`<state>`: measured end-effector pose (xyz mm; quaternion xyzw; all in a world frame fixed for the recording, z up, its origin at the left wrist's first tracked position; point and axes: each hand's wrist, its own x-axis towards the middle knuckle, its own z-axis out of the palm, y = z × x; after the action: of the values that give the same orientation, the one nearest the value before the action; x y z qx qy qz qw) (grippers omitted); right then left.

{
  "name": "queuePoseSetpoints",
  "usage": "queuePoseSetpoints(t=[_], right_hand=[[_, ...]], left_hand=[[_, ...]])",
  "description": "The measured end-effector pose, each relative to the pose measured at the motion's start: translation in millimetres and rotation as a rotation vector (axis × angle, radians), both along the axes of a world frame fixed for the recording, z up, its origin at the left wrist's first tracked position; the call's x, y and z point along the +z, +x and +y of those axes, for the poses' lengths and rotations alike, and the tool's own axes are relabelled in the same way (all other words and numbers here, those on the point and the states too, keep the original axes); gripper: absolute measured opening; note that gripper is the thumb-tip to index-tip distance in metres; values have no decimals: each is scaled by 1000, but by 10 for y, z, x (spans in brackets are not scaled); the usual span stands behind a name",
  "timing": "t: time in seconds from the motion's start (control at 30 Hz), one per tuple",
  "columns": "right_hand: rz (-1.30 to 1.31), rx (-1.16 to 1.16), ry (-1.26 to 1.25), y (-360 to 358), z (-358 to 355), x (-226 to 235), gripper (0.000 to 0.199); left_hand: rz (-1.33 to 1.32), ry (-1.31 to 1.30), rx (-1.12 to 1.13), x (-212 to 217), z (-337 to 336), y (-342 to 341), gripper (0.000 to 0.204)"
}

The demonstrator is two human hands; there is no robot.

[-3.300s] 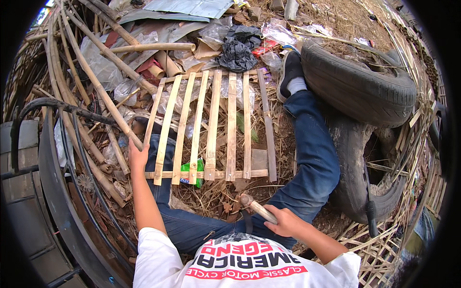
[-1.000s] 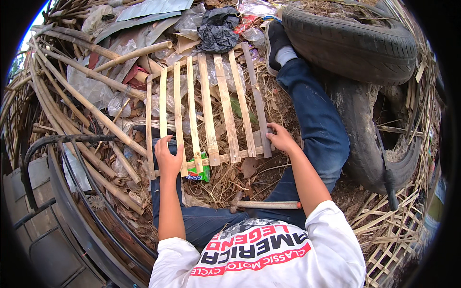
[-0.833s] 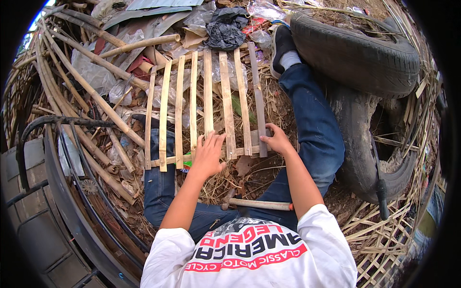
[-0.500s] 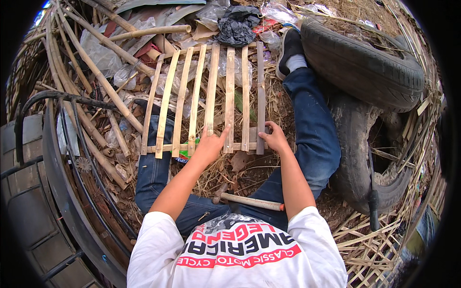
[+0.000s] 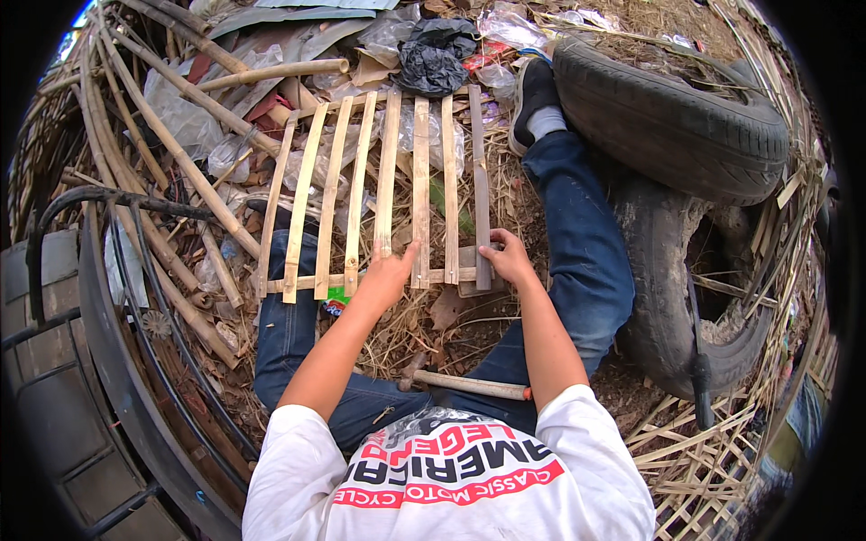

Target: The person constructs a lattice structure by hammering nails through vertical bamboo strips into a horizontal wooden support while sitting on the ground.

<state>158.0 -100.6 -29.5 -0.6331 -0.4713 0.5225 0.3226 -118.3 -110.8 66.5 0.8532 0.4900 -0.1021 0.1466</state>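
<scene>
Slatted frame (image 5: 387, 180) lies ahead, its near-left corner over the left leg; hammer (image 5: 474, 385) nearer. Left hand (image 5: 388, 275), half-curled, touches middle slats, hold unclear; right hand (image 5: 508, 257) pinches the rightmost slat (image 5: 481, 180). Apparent step: steadying; shifting calls for even support.

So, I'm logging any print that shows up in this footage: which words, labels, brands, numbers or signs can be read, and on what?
White T-shirt: large, legible black and red lettering, with more on a red band; I won't copy the wording.
Green wrapper: partly hidden, markings too small to read.
Elsewhere: nothing I can read.
</scene>
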Motion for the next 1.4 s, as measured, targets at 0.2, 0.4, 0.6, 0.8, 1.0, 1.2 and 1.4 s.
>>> queuePoseSetpoints(t=[0.2,0.4,0.6,0.8,1.0,1.2,1.4], right_hand=[[-65,-53,8,-8,-19,39,42],[-51,-27,29,-49,-8,70,36],[-21,-38,46,0,6,-70,40],[3,-40,38,-17,24,-78,39],[51,-105,49,19,-12,-57,40],[-198,-141,186,-89,-179,208,44],[-375,-13,-32,-228,-443,733,40]], left_hand=[[-5,4,-21,-6,-3,-21,87],[25,-9,-22,-36,-20,-43,90],[37,0,-24,-27,-16,-3,92],[92,-70,-9,45,-10,40,97],[-283,128,145,326,-114,-174,86],[-468,535,878,37,129,-1804,65],[-643,86,1419,-115,20,-3646,59]])
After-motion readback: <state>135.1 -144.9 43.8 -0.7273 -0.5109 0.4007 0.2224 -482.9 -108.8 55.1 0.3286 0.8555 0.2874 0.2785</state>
